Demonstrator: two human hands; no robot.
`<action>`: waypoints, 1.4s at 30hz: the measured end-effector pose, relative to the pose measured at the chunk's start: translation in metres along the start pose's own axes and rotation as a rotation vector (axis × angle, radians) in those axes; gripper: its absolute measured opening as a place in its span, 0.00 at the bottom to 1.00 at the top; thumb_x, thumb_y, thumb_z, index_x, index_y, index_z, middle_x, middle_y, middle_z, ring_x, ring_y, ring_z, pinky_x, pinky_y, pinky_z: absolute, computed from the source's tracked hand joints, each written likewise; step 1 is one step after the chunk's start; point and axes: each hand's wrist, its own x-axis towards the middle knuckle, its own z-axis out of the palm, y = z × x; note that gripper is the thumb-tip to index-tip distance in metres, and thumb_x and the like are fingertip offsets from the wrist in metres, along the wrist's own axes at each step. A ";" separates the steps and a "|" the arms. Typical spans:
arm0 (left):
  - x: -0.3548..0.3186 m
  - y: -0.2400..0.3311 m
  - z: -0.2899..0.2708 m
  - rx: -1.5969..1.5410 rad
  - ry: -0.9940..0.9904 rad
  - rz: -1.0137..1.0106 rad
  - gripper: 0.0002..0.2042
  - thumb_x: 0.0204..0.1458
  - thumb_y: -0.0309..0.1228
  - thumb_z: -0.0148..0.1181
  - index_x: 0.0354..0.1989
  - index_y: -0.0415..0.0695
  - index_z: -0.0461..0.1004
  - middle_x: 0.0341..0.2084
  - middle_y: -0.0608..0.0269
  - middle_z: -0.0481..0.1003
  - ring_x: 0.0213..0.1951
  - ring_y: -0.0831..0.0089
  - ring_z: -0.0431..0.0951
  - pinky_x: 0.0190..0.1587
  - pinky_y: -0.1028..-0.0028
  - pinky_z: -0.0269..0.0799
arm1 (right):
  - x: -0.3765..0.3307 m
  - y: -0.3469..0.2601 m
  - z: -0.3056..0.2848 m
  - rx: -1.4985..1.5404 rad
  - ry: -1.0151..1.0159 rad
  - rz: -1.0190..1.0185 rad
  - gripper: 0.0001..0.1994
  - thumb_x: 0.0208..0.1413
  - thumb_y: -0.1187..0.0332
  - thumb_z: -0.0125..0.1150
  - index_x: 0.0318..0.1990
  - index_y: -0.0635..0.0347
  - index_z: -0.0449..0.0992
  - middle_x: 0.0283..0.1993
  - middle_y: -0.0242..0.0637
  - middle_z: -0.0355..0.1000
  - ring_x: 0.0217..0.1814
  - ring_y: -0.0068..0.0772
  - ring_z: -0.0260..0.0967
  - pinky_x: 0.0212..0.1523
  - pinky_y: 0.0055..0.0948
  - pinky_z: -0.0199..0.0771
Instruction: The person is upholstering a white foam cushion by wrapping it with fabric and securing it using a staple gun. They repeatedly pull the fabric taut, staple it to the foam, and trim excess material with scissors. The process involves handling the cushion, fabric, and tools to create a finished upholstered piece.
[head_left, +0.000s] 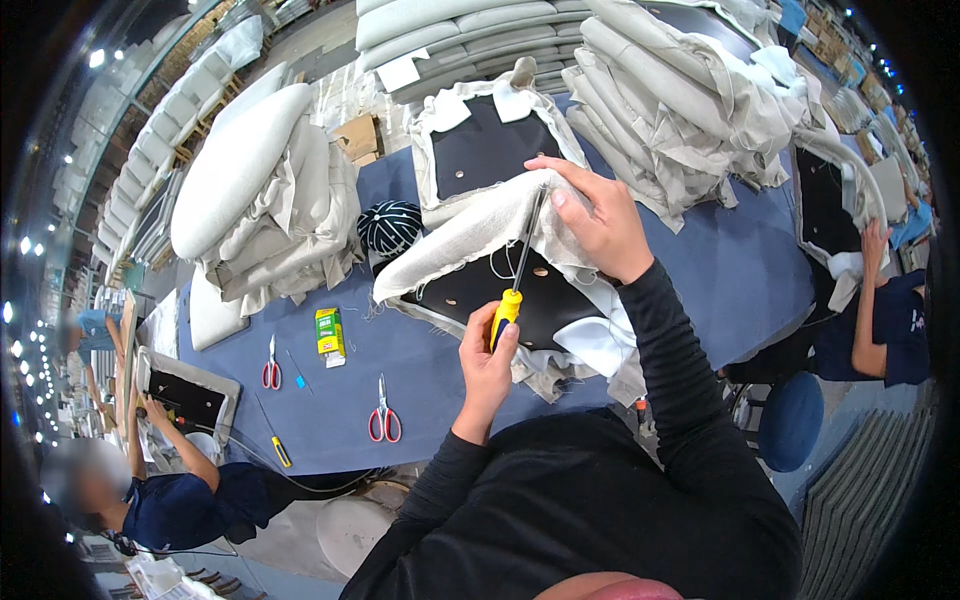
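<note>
A yellow-handled screwdriver [508, 312] is gripped in my left hand [485, 365]. Its long dark shaft points up and away, and the tip rests on the fabric at the corner of an upholstered seat cushion [450, 250]. That cushion is tilted up, with its black underside [500, 300] facing me and beige fabric folded round its edge. My right hand [605, 220] is wrapped over the same corner, thumb close to the screwdriver's tip. White fabric [598, 340] hangs loose at the cushion's near edge. Another upturned cushion [490, 145] lies just beyond.
The blue-topped table [340, 400] holds two red-handled scissors [383, 422], a second yellow screwdriver [281, 452], a green-yellow box [330, 335] and a black-and-white cap [389, 228]. Stacked cushions [690, 110] stand behind and left. Co-workers [190, 500] work at both sides.
</note>
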 end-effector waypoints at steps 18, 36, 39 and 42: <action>0.008 -0.001 -0.030 -0.743 -0.331 -0.459 0.26 0.79 0.50 0.46 0.55 0.33 0.75 0.25 0.59 0.76 0.14 0.83 0.61 0.18 0.82 0.55 | -0.015 -0.013 -0.003 -0.013 0.031 -0.039 0.21 0.64 0.59 0.59 0.62 0.51 0.82 0.51 0.48 0.85 0.51 0.51 0.85 0.52 0.38 0.82; -0.103 -0.034 -0.154 0.496 0.328 -0.172 0.14 0.56 0.32 0.71 0.45 0.37 0.76 0.31 0.69 0.76 0.34 0.74 0.76 0.41 0.67 0.74 | -0.001 0.084 -0.043 0.351 0.048 0.141 0.31 0.69 0.58 0.50 0.71 0.73 0.73 0.72 0.50 0.74 0.75 0.43 0.70 0.77 0.39 0.63; -0.187 -0.085 -0.209 0.176 0.788 -0.342 0.15 0.57 0.27 0.70 0.52 0.41 0.77 0.30 0.69 0.74 0.33 0.80 0.74 0.35 0.72 0.71 | -0.009 0.133 -0.094 0.425 0.075 0.191 0.31 0.71 0.58 0.49 0.73 0.73 0.70 0.74 0.50 0.71 0.76 0.45 0.69 0.78 0.41 0.63; -0.255 -0.100 -0.246 -0.910 1.243 -0.333 0.06 0.62 0.26 0.62 0.40 0.47 0.70 0.26 0.70 0.70 0.25 0.76 0.70 0.28 0.73 0.68 | -0.040 0.139 -0.122 0.509 0.264 0.299 0.31 0.72 0.57 0.49 0.74 0.73 0.70 0.74 0.50 0.71 0.77 0.46 0.67 0.79 0.42 0.61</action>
